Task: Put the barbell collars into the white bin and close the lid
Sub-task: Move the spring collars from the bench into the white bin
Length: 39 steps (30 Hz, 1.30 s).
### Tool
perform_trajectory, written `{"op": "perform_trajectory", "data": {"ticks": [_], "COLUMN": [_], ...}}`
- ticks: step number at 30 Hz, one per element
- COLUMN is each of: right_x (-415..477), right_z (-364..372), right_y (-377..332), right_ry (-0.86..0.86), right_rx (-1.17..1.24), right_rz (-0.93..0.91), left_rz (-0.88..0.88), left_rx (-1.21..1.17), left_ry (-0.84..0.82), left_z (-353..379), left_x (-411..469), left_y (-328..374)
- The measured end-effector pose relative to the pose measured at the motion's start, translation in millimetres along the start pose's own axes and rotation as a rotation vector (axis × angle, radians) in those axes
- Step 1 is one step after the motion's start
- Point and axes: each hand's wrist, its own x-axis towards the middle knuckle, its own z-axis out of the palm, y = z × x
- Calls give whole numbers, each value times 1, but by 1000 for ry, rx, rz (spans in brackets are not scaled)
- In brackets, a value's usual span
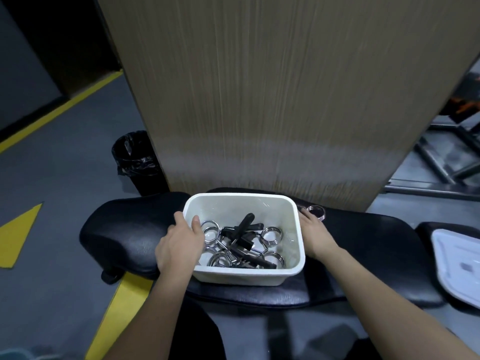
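1. Sitting on a black padded bench (124,229), the white bin (244,276) is open and rests near the bench's front edge, about midway along it.
2. Barbell collars (244,242), chrome spring rings with black handles, lie heaped inside the bin.
3. One more spring collar (315,212) lies on the bench just beyond the bin's far right corner.
4. The left hand (179,245) grips the bin's left rim, thumb inside, fingers curled over the outer wall.
5. The right hand (315,235) presses flat against the bin's right wall, fingers extended, holding nothing.
6. The white lid (457,266) lies off to the right, well apart from the bin.
7. A black-lined trash can (137,159) stands on the floor behind the bench's left end.
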Motion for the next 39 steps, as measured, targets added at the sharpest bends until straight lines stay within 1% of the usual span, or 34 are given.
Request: {"op": "perform_trajectory", "data": {"ticks": [3,5,7,9,15,17,19,25,27,29,30,33,35,39], "right_x": [5,3,0,-3,-31,-41,-51,-69,-76,-85,-90,-101,-105,-109], "right_z": [0,-1,0,4,12,13,13,-3,-2,4,9,17,17,8], "right_y": [-15,-21,-20,-14,26,32,33,25,29,38,44,62,74,77], "right_ry": [-235,-266,-191,-78,163,170,122,99,110,121,149,293,352,339], "right_rx": [-83,-57,-86,-142,-67,-55,-39,161,139,63,69,254,360,419], "right_rz": [24,69,90,97,191,246,304,500,526,526,549,714,799,765], "left_rz": [-8,-11,-11,-16,-20,-30,-34,-30,-23,-21,-20,-23,-24,-26], "left_rx": [12,10,5,4,26,31,27,16,7,1,0,2,4,5], "left_ry": [-8,-15,-21,-29,-23,-22,-21,-22,-18,-16,-14,-8,-9,-16], "left_z": [-1,-1,0,-1,-3,-4,-4,-7,-7,-7,-7,-7,-6,-6], "left_x": [0,0,0,-1,-2,-3,-3,-6,-7,-8,-9,-9,-9,-7], "left_y": [-2,-2,-2,-2,-1,-1,-1,0,0,0,0,0,-1,-1]}}
